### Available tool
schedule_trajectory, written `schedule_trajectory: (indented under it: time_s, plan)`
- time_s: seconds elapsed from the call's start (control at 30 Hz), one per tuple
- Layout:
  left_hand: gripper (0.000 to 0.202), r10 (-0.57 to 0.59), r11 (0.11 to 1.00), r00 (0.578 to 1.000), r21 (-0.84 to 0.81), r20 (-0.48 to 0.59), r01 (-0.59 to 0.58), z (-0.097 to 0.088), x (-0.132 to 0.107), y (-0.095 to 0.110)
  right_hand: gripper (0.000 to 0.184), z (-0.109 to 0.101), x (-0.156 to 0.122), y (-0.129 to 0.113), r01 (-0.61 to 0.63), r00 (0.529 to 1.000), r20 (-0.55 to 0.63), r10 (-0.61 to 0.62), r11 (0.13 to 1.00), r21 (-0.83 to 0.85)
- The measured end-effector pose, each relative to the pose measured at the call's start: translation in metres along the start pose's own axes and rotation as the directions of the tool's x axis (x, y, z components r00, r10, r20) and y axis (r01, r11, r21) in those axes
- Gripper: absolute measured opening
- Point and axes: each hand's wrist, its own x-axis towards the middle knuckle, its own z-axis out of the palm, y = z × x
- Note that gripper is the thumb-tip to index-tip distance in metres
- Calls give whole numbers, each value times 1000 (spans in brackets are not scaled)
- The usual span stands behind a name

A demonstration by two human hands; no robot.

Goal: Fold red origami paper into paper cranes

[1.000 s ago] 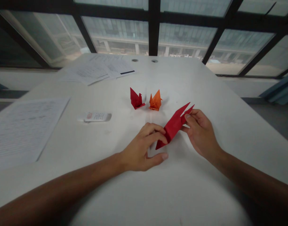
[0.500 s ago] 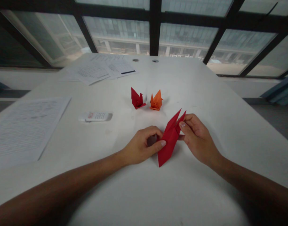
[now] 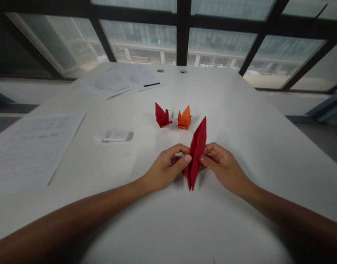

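A long, narrow folded piece of red paper stands almost upright on the white table, its lower tip touching the surface. My left hand pinches its left side with thumb and forefinger. On the other side, my right hand pinches it at mid-height. Behind it sit a finished red paper crane and a smaller orange paper crane, side by side, apart from both hands.
A small white card or packet with red print lies left of the cranes. A printed sheet covers the near left of the table. More printed sheets lie at the far left, under large windows.
The red paper swung from a slanted, flat pose pointing right to nearly upright. My right hand moved left and down along it, and both hands closed in on its middle.
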Motion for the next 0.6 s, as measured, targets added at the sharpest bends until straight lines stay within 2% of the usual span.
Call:
schedule_trajectory:
  time_s: [0.07,0.23,0.33,0.5,0.6]
  plan:
    - [28,-1,999,999,-34,40,2,0,0,0,23,0,0,-2,-19,1000,5,19,1000,-3]
    - [28,-28,997,998,-67,47,31,0,0,-3,18,1,0,-4,-38,999,10,38,999,-13]
    - [24,11,1000,998,-3,57,-11,-1,1,-5,11,3,-2,-6,-39,999,12,40,998,-58]
    - [18,159,971,986,174,57,-166,-3,2,-2,6,6,-5,-7,-90,995,40,94,991,-96]
    - [24,164,963,984,206,65,-174,-3,3,1,8,5,-6,-5,-111,992,41,116,988,-108]
